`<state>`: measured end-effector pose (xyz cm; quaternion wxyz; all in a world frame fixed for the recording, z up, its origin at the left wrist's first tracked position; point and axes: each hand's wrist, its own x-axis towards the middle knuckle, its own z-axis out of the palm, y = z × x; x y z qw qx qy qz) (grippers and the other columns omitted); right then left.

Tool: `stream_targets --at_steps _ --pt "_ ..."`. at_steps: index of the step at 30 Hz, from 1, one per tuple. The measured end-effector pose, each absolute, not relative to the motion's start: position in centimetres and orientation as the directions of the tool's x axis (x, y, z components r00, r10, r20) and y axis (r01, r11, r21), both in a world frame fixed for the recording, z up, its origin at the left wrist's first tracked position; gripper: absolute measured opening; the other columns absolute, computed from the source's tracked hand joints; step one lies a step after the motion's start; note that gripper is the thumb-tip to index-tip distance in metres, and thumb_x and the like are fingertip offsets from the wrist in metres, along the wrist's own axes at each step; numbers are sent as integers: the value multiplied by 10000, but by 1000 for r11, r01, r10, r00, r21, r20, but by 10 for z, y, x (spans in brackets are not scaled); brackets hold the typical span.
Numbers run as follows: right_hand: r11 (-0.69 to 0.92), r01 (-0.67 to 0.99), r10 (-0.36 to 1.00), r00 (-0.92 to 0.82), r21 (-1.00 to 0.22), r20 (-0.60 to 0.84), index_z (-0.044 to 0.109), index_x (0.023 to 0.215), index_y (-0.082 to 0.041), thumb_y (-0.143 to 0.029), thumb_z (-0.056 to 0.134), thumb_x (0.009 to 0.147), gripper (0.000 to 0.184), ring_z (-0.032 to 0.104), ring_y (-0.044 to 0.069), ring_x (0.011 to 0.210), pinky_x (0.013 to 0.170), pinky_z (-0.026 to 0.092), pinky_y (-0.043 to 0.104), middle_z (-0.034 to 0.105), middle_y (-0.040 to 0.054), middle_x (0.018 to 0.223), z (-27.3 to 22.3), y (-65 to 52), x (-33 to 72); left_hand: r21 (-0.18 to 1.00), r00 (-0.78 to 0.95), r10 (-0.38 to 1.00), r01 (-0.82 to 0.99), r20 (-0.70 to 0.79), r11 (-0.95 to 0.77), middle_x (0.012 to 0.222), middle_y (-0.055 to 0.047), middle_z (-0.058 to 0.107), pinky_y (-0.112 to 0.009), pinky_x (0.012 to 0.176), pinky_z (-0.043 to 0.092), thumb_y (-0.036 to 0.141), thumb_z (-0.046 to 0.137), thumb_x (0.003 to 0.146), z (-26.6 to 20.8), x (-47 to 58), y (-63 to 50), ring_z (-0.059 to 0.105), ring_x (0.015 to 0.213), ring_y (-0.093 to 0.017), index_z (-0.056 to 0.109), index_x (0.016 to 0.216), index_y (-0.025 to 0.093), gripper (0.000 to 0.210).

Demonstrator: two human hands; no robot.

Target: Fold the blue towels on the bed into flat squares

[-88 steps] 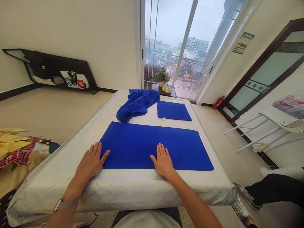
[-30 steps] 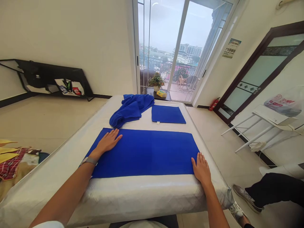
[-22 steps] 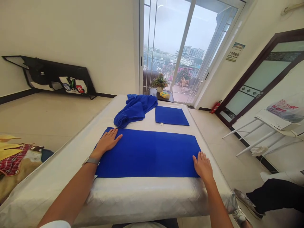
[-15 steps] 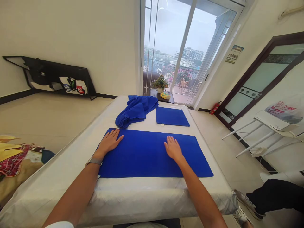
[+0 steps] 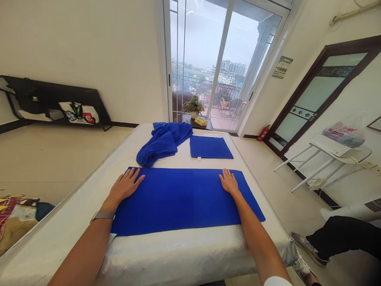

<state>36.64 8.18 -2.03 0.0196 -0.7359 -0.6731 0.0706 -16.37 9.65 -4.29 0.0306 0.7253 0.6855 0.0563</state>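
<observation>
A blue cloth [image 5: 184, 202], folded into a long rectangle, lies flat across the near part of the covered table [image 5: 166, 254]. My left hand [image 5: 125, 186] rests flat on its upper left corner, fingers stretched out. Toward the upper right edge my right hand [image 5: 229, 182] presses flat, fingers extended. A small pale tag sticks out at the cloth's lower left corner. Beyond it, a smaller folded blue cloth [image 5: 211, 147] with a white tag lies at the right. Left of that is a loose pile of blue cloths [image 5: 163, 143].
A plant pot [image 5: 195, 108] and a yellow tissue pack [image 5: 201, 121] stand on a small dark table behind. At right are a white chair [image 5: 336, 155] bearing a plastic bag and a person's leg [image 5: 339, 242]. Patterned fabric [image 5: 20, 218] lies at far left.
My right hand has slid rightward along the cloth, and my left hand sits closer to its upper left corner. The whole view has shifted slightly.
</observation>
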Motion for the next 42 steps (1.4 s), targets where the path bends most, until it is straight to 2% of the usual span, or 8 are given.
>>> stream_targets --at_steps 4,9,16,21,25,30,34,42 --pt "-245 965 969 241 -96 -49 180 1583 -79 -443 147 1034 660 130 191 1523 1227 101 382 193 91 1648 -24 77 430 134 9 999 991 51 -16 1623 -152 274 -514 1186 222 602 175 953 -46 -171 97 211 1512 -294 294 1557 170 752" --pt "-254 959 967 256 -122 1 232 1581 -127 -462 153 1035 645 170 187 1513 1222 127 360 233 62 1642 -29 73 445 64 13 999 998 52 -16 1623 -148 282 -502 1181 224 556 185 948 -47 -169 97 226 1507 -309 290 1559 173 729" --pt "-270 948 962 272 -169 -12 390 1519 -240 -463 256 1025 559 332 275 1416 1128 319 469 361 50 1591 -15 84 457 -43 23 999 999 22 -22 1585 -159 362 -526 1148 253 523 243 940 -31 -163 92 292 1477 -338 389 1521 196 682" --pt "-275 938 961 273 -211 -36 476 1467 -267 -381 310 1017 492 402 305 1347 1062 384 451 410 50 1558 -9 95 472 -97 15 961 995 276 13 1491 -244 456 -537 1137 270 532 263 958 -4 -100 79 366 1416 -381 450 1462 67 711" --pt "-244 941 969 246 -236 -23 530 1427 -217 -272 304 1012 476 444 261 1326 1099 338 395 483 80 1501 -8 102 475 10 334 916 939 222 -345 1360 -174 587 -436 1057 402 471 327 988 19 16 52 541 1249 -303 608 1310 166 525" --pt "-230 945 973 232 -233 -22 621 1325 -188 -191 299 995 461 528 214 1268 1071 359 305 596 82 1392 1 109 478 123 805 542 528 244 -840 1042 -105 666 -357 827 483 483 475 964 20 179 -3 630 955 -224 680 1075 205 363" --pt "-264 941 964 265 -212 -24 672 1248 -207 -202 348 985 418 608 210 1177 974 431 281 669 80 1287 8 111 480 99 893 332 317 305 -943 886 -88 645 -351 652 466 577 541 908 -3 278 -41 617 835 -225 691 973 185 425" --pt "-311 935 950 313 -172 -13 671 1222 -224 -241 489 956 322 641 217 1131 902 473 295 678 79 1264 10 112 480 104 841 308 293 444 -950 804 -135 637 -383 523 406 331 545 920 -40 346 -59 593 774 -248 718 849 237 209"
